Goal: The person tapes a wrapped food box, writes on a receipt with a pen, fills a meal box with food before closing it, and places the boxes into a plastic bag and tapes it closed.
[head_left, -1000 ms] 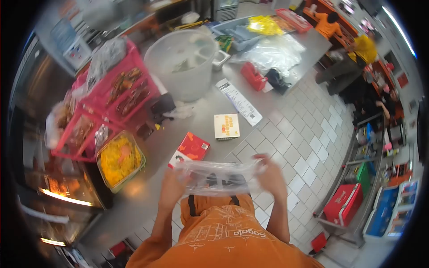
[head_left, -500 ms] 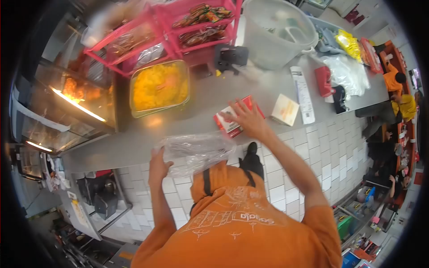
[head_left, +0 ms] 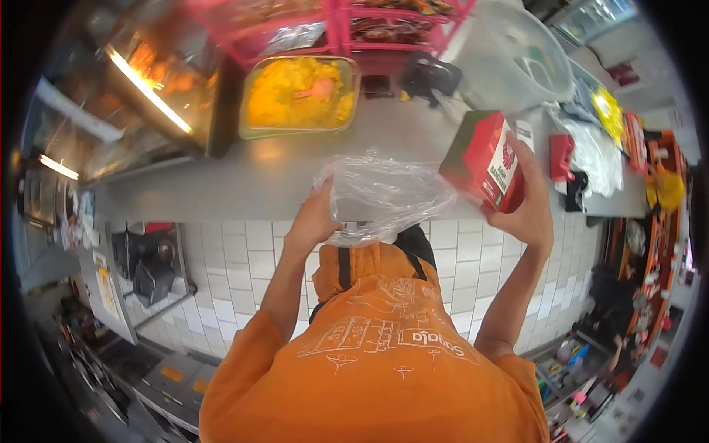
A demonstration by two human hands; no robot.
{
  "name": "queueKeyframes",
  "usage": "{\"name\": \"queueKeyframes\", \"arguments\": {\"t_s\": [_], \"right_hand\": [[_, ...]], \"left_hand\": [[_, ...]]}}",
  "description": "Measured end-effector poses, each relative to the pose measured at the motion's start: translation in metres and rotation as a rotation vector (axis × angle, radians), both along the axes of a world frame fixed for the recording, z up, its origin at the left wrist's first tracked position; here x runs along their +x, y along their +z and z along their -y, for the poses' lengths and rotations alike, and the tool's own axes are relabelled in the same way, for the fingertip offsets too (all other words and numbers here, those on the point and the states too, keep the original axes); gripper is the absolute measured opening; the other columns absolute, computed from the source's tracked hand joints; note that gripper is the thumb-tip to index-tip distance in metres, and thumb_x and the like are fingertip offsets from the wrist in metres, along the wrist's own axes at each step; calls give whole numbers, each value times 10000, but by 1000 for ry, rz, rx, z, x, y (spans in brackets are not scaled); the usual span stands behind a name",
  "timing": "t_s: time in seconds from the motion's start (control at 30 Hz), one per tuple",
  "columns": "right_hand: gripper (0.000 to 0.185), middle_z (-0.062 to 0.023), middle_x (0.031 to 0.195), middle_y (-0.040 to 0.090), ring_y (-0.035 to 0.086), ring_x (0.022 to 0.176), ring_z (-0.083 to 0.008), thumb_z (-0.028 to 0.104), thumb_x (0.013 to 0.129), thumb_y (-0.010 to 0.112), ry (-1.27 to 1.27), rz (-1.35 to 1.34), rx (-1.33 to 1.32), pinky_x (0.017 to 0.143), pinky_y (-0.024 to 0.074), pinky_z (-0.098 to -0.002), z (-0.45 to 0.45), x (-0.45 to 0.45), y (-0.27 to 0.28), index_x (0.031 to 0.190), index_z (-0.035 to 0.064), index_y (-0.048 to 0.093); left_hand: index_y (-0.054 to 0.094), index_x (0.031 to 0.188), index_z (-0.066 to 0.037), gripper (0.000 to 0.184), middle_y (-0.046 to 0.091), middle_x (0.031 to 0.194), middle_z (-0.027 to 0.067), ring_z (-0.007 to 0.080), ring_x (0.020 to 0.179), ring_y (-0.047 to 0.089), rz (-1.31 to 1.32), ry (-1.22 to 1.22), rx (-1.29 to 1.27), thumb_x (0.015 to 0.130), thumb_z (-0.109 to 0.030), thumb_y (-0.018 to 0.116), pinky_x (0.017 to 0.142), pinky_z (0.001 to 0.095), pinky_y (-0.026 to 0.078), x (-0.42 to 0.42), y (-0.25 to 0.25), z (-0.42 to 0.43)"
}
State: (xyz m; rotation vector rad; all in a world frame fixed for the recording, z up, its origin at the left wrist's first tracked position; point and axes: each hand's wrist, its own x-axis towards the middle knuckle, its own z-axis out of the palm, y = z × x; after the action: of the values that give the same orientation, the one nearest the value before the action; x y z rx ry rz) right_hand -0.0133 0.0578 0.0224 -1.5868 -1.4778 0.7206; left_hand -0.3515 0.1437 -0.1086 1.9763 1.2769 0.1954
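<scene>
My left hand (head_left: 313, 215) is closed on the edge of a clear plastic bag (head_left: 391, 193). The bag hangs spread out at the counter's front edge, just in front of my body. In my right hand (head_left: 532, 203) a red and white box (head_left: 476, 159) with printing on its side is held tilted and raised over the counter. Its lower left corner is close to the bag's right side; whether they touch I cannot tell. My right fingers wrap round the box's right side and bottom.
Behind the bag stands a tub of yellow food (head_left: 295, 96) on the steel counter (head_left: 221, 184). Pink racks (head_left: 340, 44), a big translucent bucket (head_left: 509, 59) and a black device (head_left: 432, 74) line the back. At left is a lit warming cabinet (head_left: 148, 88); a red object (head_left: 561, 156) lies right.
My right hand has gripped the red box and lifted it off the counter, moving right. My left hand and the plastic bag have risen slightly and shifted right as the view moved.
</scene>
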Motion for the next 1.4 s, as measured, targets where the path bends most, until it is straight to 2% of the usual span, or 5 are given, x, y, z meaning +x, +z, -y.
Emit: {"name": "queueKeyframes", "arguments": {"t_s": [0.47,0.6,0.83,1.03,1.4], "right_hand": [[885,-116,1348,440,494,1208,-331,104,595,820,266,566,-171,1091,312,-512,3,-60,-150,1366,361,469],[763,-92,1302,459,574,1105,-311,107,664,783,231,680,-195,1035,394,-475,12,-62,-115,1321,376,504],[226,-183,730,598,621,695,-358,246,891,611,172,486,-363,639,495,-452,43,-2,-14,911,21,607],[310,-96,789,620,631,832,-277,207,839,685,79,572,35,764,499,-386,61,48,58,1119,93,613],[836,-201,1489,331,412,1274,-345,213,739,764,-275,1007,-339,1003,344,-564,30,109,-192,1463,364,373]], "left_hand": [[389,1416,-14,830,530,1374,160,246,1228,537,607,8,-505,690,-43,790,990,402,454,24,3,-7],[388,1409,7,747,546,1324,235,287,1226,549,120,-92,-209,724,39,683,914,354,534,19,-13,-16],[576,1235,46,491,616,1202,234,286,947,686,-184,-47,-308,761,-21,686,609,341,553,60,90,-34],[648,1199,-83,441,612,1038,200,328,995,609,-191,-182,413,765,-12,677,851,399,471,59,103,-47],[632,1252,-107,581,493,947,146,316,893,555,-505,-44,177,686,-9,720,844,389,450,62,136,-40]]}}
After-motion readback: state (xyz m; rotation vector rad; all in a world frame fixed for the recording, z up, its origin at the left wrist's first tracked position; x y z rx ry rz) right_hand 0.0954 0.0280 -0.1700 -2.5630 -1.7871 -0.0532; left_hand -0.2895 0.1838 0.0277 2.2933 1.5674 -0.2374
